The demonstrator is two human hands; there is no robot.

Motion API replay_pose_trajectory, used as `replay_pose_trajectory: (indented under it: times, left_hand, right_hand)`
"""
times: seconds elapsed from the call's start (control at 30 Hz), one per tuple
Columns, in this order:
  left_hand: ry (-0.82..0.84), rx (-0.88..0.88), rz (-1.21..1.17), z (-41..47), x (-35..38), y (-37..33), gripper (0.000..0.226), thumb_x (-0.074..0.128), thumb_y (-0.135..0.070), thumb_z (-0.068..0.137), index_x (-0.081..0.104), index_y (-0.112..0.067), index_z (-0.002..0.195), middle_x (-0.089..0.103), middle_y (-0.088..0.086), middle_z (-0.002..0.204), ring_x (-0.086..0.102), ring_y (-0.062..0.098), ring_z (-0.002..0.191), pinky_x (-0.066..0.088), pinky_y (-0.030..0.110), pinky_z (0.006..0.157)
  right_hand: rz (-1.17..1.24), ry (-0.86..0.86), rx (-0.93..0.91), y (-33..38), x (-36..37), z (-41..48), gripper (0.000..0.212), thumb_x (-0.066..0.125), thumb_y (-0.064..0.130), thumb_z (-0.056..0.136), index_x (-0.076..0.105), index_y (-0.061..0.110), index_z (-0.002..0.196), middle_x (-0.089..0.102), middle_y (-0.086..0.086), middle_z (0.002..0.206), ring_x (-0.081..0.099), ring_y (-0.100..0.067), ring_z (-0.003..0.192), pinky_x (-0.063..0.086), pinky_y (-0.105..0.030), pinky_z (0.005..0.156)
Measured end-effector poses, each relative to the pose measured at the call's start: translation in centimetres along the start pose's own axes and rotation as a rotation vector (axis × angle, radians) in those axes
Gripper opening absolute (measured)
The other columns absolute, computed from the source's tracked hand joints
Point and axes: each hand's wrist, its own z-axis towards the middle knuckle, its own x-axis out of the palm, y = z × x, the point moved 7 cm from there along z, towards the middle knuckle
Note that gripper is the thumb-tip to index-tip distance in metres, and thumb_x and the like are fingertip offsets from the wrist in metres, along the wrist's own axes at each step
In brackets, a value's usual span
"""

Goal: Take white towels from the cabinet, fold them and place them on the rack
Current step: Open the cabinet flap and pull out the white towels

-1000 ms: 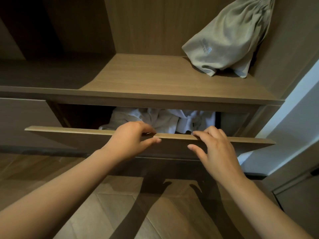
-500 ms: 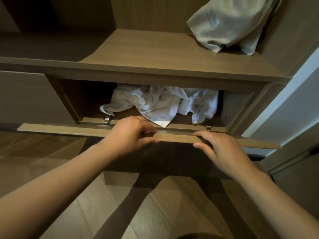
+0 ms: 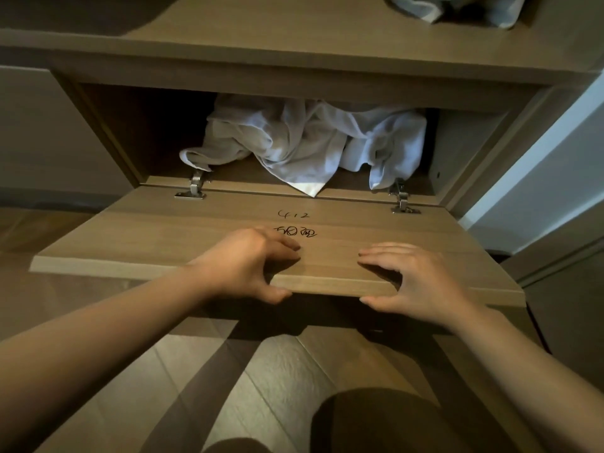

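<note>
Crumpled white towels [image 3: 313,145] lie heaped inside the low cabinet compartment [image 3: 137,132], one corner hanging over its front lip. The compartment's wooden flap door [image 3: 157,233] hangs down nearly level on two metal hinges, with handwriting on its inner face. My left hand [image 3: 248,263] grips the flap's front edge, fingers on top and thumb underneath. My right hand [image 3: 415,282] holds the same edge a little to the right, fingers laid on top and thumb below.
A grey-green cloth [image 3: 457,8] sits on the shelf [image 3: 294,31] above the compartment. A closed cabinet front [image 3: 49,132] is to the left, a white wall [image 3: 549,165] to the right. Wood-pattern floor [image 3: 261,387] lies below, with my knee [image 3: 385,420] in the foreground.
Both hands have pulled the flap door further down, from partly lowered to almost level. The towels inside are now fully exposed, and my view has tilted downward.
</note>
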Motion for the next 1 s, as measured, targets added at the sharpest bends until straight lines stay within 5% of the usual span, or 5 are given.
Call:
replay_pose_trajectory:
  times: [0.2, 0.37, 0.57, 0.7, 1.0]
  left_hand:
    - [0.077, -0.060, -0.082, 0.2, 3.4, 1.9, 0.080, 0.078, -0.047, 0.073, 0.045, -0.025, 0.142, 0.034, -0.011, 0.154, 0.024, 0.011, 0.144, 0.015, 0.018, 0.111]
    - [0.026, -0.036, -0.023, 0.1, 6.4, 2.0, 0.079, 0.078, -0.048, 0.073, 0.047, -0.021, 0.141, 0.034, -0.003, 0.154, 0.022, 0.020, 0.147, 0.006, 0.021, 0.116]
    - [-0.039, 0.019, 0.057, -0.2, 7.8, 1.6, 0.075, 0.085, -0.040, 0.067, 0.060, -0.011, 0.130, 0.048, 0.010, 0.143, 0.038, 0.039, 0.137, 0.024, 0.048, 0.116]
    - [-0.047, 0.070, 0.121, -0.1, 9.3, 1.3, 0.070, 0.091, -0.032, 0.059, 0.068, -0.001, 0.117, 0.058, 0.022, 0.130, 0.049, 0.054, 0.121, 0.039, 0.069, 0.098]
    - [-0.020, 0.033, 0.278, 1.2, 13.1, 2.7, 0.077, 0.086, -0.042, 0.065, 0.061, -0.006, 0.130, 0.054, 0.017, 0.138, 0.047, 0.051, 0.126, 0.040, 0.065, 0.100]
  right_hand:
    - [0.074, 0.058, -0.011, -0.9, 3.5, 0.0, 0.076, 0.059, 0.068, 0.069, 0.044, 0.040, 0.138, 0.045, 0.022, 0.143, 0.032, 0.005, 0.135, 0.034, -0.040, 0.114]
    - [-0.052, -0.017, -0.138, -0.4, 5.7, -1.0, 0.063, 0.060, 0.059, 0.078, 0.057, 0.028, 0.132, 0.055, 0.011, 0.137, 0.045, -0.008, 0.132, 0.052, -0.043, 0.098]
    - [-0.091, -0.012, -0.101, -1.1, 7.9, -0.9, 0.063, 0.070, 0.057, 0.078, 0.054, 0.038, 0.135, 0.040, 0.023, 0.144, 0.024, 0.003, 0.135, 0.046, -0.034, 0.097]
    - [-0.068, -0.128, -0.146, -1.3, 9.1, -1.6, 0.057, 0.085, 0.043, 0.068, 0.071, 0.023, 0.119, 0.061, 0.005, 0.133, 0.053, -0.018, 0.127, 0.060, -0.040, 0.075]
    - [-0.105, -0.037, -0.064, -2.8, 14.5, 0.1, 0.065, 0.080, 0.033, 0.077, 0.056, 0.021, 0.137, 0.047, 0.004, 0.148, 0.042, -0.021, 0.138, 0.055, -0.038, 0.089]
